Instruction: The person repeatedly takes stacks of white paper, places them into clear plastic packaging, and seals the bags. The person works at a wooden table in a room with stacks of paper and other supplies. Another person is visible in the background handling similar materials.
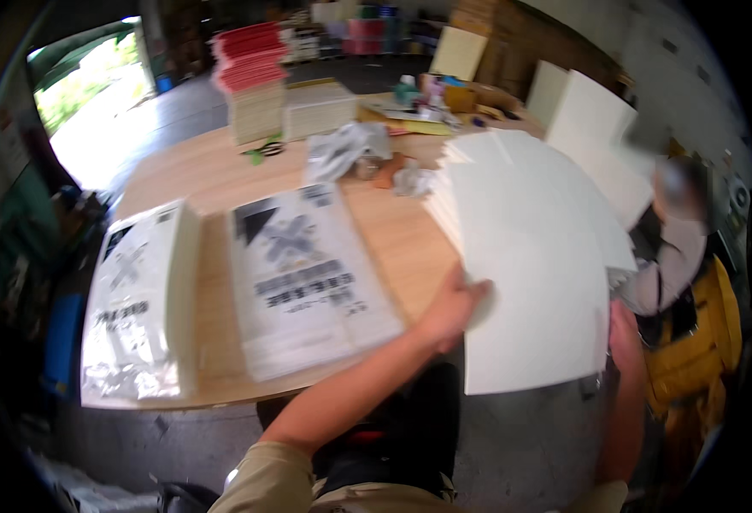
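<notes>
A large white sheet (534, 282), or a thin stack of them, hangs partly over the table's near right edge. My left hand (457, 309) is closed on its left edge, with the thumb on top and the fingers underneath. At the opposite edge my right hand (624, 338) is closed too, its fingers partly hidden behind the sheet. More white sheets (446, 205) lie spread beneath and beyond it. To the left lies a flat, clear printed plastic bag (308, 282). Further left stands a thick plastic-wrapped pack (137, 299) with similar dark print.
On the round-edged wooden table (167, 175) lie scissors (265, 150) and crumpled plastic (346, 150). Red-topped paper stacks (252, 85) stand at the back. Another person (671, 248) sits at the right near a yellow chair (696, 329) and upright white boards (594, 111).
</notes>
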Available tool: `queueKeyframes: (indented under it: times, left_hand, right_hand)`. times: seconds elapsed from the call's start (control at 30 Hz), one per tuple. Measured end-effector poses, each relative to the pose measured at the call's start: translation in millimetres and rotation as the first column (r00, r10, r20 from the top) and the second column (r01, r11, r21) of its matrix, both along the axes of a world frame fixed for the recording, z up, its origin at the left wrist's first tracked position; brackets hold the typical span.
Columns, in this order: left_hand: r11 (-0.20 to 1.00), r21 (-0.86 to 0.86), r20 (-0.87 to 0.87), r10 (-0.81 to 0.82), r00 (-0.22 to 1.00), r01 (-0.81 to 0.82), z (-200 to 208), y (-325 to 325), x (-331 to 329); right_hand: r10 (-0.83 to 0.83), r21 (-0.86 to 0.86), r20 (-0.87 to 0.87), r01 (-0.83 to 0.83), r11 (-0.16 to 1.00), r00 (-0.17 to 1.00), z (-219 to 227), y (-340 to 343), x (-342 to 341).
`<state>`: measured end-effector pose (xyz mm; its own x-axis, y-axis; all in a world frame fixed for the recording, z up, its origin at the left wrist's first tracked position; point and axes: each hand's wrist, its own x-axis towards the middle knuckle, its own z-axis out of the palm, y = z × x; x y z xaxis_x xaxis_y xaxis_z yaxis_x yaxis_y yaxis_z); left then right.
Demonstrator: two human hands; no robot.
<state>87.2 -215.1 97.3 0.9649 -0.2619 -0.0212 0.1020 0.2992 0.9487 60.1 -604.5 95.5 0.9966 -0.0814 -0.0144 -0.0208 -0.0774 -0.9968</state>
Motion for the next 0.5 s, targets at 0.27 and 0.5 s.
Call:
queueKeyframes:
  times: [0.27, 0.5]
  left_hand:
    - [0.987, -0.156, 0.046, -0.035, 0.998, 0.042, -28, 43, -12]
    - [0.994, -0.096, 0.143, 0.062, 0.988, -0.049, -65, 62, -18]
  right_hand:
    - [0.256, 0.348, -0.122, -0.2, 0.916, 0.959, -9, 44, 19]
    - [0.229, 0.063, -0.057, -0.225, 0.972, 0.972, 42, 108, -15]
